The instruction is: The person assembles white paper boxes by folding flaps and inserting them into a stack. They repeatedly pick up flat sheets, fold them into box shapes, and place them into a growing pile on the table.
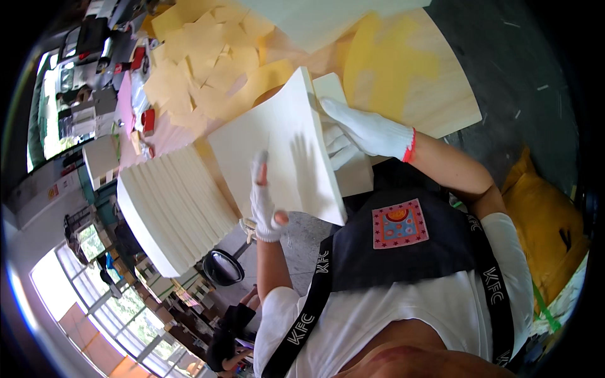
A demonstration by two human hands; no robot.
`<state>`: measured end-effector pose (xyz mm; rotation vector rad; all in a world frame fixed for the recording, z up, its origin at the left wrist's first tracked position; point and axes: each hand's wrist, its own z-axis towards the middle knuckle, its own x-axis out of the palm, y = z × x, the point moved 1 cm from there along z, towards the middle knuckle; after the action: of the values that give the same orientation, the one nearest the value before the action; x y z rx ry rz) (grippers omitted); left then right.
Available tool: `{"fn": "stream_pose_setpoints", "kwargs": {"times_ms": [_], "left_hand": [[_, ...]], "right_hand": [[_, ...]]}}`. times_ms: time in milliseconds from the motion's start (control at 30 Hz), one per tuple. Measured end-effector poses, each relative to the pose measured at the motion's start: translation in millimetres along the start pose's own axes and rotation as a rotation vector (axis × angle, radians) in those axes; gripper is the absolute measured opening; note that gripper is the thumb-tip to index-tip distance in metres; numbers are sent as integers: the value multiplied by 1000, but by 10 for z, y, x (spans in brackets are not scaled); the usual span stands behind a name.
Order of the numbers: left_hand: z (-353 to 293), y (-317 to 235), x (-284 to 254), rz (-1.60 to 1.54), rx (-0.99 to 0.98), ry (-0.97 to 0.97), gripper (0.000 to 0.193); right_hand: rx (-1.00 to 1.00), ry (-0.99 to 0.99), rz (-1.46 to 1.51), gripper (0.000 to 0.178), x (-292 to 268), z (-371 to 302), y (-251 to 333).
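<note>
A thick white board (271, 148), which looks like foam, stands tilted in front of me with its broad face to the left. My right hand (372, 133), in a white glove with a red cuff, grips it from its right side; some fingertips are hidden behind its edge. Under that hand lies another white piece (356, 173). My left hand (265, 198), in a white glove with bare fingertips, is raised beside the broad face, fingers stretched and holding nothing. A neat stack of similar white boards (179, 205) stands left of it.
Loose yellow sheets (201, 60) cover the far left of the wooden table (454, 94). A large pale sheet (315, 22) lies at the far edge. A dark round seat (224, 268) is below the stack. A yellow bag (542, 220) sits right. Another person (230, 340) is lower left.
</note>
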<state>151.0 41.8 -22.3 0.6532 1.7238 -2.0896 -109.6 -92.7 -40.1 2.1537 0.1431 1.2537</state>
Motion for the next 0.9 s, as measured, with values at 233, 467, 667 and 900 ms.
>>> {"fn": "stream_pose_setpoints", "kwargs": {"times_ms": [233,467,667,900], "left_hand": [[-772,-388,385,592,-11,-166,92],[-588,-17,177,-121,-192,-651,28],[-419,-102,39,-388,-75,-649,31],[-322,-118,-154,-725,8,-597,32]], "right_hand": [[-1,47,-2,74,499,34,153],[-435,-391,-725,84,572,-84,-146],[-1157,-710,-1862,65,1174,32,-493],[-793,-1379,-1544,69,579,-257,-407]]}}
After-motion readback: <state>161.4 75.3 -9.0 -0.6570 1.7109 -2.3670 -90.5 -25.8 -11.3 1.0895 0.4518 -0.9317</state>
